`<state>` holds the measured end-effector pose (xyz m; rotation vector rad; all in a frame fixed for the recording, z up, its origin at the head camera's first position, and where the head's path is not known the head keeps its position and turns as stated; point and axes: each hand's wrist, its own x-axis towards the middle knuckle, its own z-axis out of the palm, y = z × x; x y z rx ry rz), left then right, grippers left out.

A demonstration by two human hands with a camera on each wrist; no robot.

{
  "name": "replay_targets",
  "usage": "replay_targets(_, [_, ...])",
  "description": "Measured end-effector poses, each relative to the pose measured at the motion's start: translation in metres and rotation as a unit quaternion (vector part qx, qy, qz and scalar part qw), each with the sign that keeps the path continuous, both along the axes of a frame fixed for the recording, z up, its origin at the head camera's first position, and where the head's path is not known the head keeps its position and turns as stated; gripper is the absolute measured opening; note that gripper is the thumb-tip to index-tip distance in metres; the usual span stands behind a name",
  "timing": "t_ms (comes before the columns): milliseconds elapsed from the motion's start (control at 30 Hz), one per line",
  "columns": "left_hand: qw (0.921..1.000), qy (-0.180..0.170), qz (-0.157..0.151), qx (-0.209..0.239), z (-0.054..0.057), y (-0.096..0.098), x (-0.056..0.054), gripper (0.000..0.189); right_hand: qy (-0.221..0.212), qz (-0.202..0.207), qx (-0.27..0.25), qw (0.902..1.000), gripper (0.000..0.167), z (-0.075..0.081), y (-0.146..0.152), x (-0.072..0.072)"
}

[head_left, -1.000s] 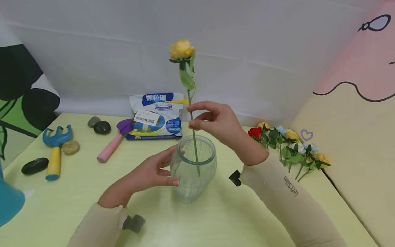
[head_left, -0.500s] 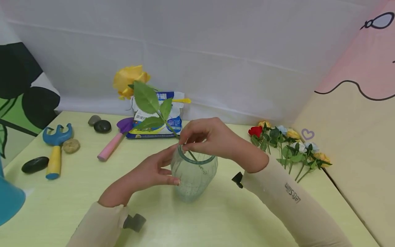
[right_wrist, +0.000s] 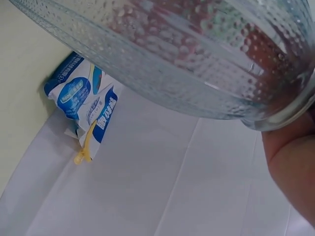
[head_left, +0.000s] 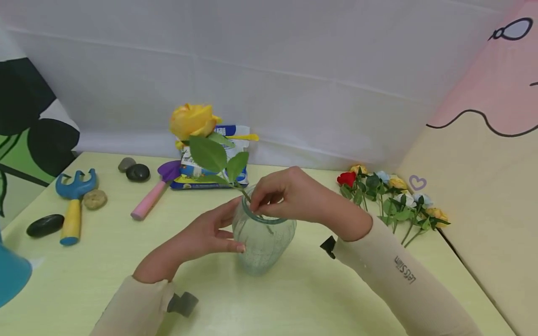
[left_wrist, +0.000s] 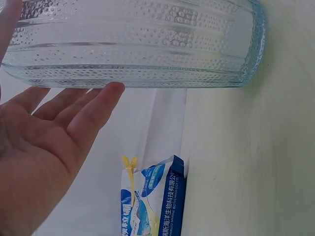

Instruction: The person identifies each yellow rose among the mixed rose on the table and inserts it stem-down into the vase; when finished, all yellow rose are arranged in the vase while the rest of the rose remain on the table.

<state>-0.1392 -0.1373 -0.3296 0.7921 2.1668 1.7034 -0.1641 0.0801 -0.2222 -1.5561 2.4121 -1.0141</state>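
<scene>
A clear ribbed glass vase (head_left: 265, 247) stands upright on the pale table. My left hand (head_left: 206, 238) holds it from the left side, thumb in front and the other fingers behind. In the left wrist view the fingers of that hand (left_wrist: 54, 132) lie against the dotted glass. At the vase's mouth my right hand (head_left: 294, 193) pinches the stem of a yellow rose (head_left: 194, 122). The rose leans to the left over the rim, its lower stem inside the glass. Seen from the right wrist, the vase (right_wrist: 172, 59) hides most of the right fingers.
Behind the vase leans a blue-white packet (head_left: 210, 183) with a yellow clip. To the left lie a purple-pink trowel (head_left: 153, 196), a blue-yellow hand fork (head_left: 74, 205), several stones (head_left: 138, 172) and part of a blue object (head_left: 12, 275). Several artificial flowers (head_left: 395, 200) lie at right.
My right hand has come down to the vase's rim with the rose stem. The flower head has dropped and tilted left, then swung slightly back right. The left hand has stayed in place.
</scene>
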Motion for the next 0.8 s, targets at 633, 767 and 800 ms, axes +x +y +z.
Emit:
replay_targets(633, [0.9999,-0.01,0.007,-0.006,0.002,0.001,-0.002,0.096,-0.108,-0.043,0.075,0.9904,0.017,0.047,0.039,-0.001])
replay_targets(767, [0.9998,-0.013,0.01,-0.012,0.002,0.001,-0.001,0.096,-0.133,-0.106,0.044,0.9845,0.021,0.055,0.073,-0.009])
replay_targets(800, [0.9998,-0.014,0.011,-0.012,0.002,0.001,-0.001,0.095,-0.133,-0.119,0.035,0.9833,0.021,0.056,0.082,-0.011])
